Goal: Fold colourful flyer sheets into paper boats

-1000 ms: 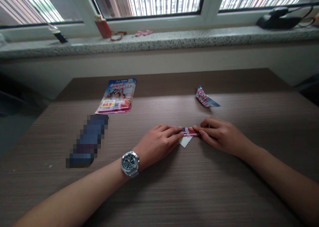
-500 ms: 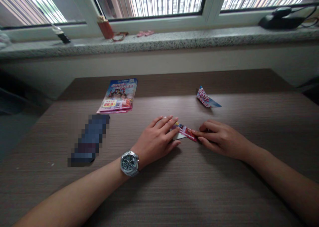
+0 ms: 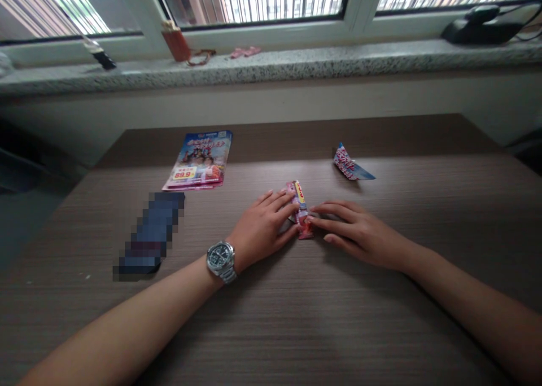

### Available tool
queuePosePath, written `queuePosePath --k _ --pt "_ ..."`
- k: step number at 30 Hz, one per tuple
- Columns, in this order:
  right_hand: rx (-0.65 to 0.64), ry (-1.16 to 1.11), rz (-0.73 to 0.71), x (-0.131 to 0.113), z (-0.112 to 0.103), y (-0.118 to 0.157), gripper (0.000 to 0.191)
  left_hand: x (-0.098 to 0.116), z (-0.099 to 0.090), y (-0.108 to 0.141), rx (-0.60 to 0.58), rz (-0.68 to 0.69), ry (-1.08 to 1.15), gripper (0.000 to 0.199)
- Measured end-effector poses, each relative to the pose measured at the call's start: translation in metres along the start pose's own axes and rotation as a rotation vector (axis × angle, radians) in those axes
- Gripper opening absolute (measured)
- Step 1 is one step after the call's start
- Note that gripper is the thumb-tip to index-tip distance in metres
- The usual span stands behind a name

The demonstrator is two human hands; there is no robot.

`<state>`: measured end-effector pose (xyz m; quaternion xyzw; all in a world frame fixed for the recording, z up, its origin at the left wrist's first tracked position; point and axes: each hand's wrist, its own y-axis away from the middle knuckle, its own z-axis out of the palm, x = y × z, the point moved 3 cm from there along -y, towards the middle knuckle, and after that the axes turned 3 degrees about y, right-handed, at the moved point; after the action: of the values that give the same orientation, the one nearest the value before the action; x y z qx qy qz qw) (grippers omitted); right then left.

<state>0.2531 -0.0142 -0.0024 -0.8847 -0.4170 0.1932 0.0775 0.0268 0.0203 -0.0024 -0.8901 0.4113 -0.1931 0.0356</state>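
Note:
A small folded piece of printed paper (image 3: 302, 214) lies on the table, its long side pointing away from me. My left hand (image 3: 265, 222), with a silver watch (image 3: 221, 258) at the wrist, rests flat with its fingers over the paper's left part. My right hand (image 3: 359, 231) is on the other side, fingers stretched out, its fingertips touching or very near the paper's right edge. Part of the paper is hidden under my left fingers. Farther back stands a folded paper shape (image 3: 349, 165), blue, pink and white.
A stack of printed flyers (image 3: 201, 157) lies at the back left of the table (image 3: 262, 329). A blurred dark object (image 3: 150, 233) is nearer me. On the windowsill (image 3: 296, 66) are a red-brown item (image 3: 175, 42), pink pieces (image 3: 245, 52) and a black device (image 3: 483, 29).
The folded paper has turned from a slant to nearly straight away from me. My right hand has moved left, its fingers now more stretched out. My left hand has shifted slightly left.

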Motion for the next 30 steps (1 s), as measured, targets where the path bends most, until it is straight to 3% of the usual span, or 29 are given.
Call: queuePosePath --k 9,20,30 --pt "-0.032 0.093 -0.04 0.0025 0.0046 -0.001 0.044 -0.0001 -0.001 -0.0006 -0.027 -0.031 0.042 0.043" --pt "-0.169 0.095 -0.137 0.0031 0.0 0.0036 0.049 0.0003 -0.0005 0.0007 -0.07 -0.087 0.021 0.045" --pt "-0.184 -0.002 -0.139 0.0044 -0.0018 0.0065 0.046 0.0 0.0001 0.0006 -0.062 -0.06 0.048 0.044"
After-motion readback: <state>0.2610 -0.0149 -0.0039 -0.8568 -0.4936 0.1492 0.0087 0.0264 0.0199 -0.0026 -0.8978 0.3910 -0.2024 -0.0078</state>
